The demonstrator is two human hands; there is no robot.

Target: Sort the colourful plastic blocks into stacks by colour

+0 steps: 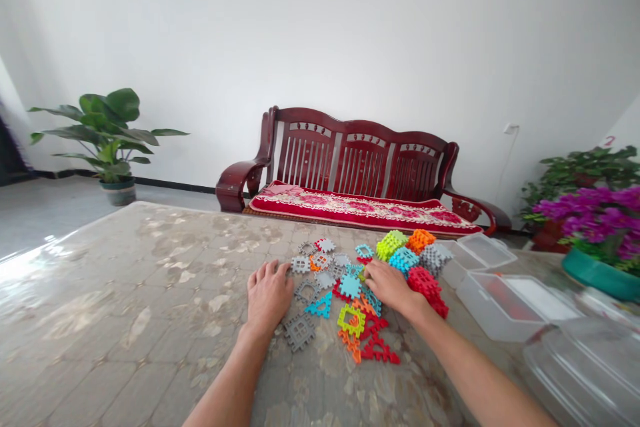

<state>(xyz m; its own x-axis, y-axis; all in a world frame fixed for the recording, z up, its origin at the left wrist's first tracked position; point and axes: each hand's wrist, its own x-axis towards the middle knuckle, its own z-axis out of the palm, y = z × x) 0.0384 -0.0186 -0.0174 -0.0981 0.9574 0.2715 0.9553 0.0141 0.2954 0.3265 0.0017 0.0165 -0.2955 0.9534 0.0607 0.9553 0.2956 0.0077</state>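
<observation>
The left hand (pixel 267 297) lies flat, its grip released, fingertips on a gray waffle-block tile (pixel 301 265); the right hand (pixel 390 285) presses into the loose interlocking plastic tiles (pixel 350 287) on the bench (pixel 150 280), its grip unclear.

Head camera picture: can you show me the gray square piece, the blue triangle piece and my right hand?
Gray square plastic piece (pixel 299 331): head view, on its middle.
Teal triangle plastic piece (pixel 320 314): head view, on its bottom edge.
Right hand (pixel 391 285): head view, on its back.
</observation>
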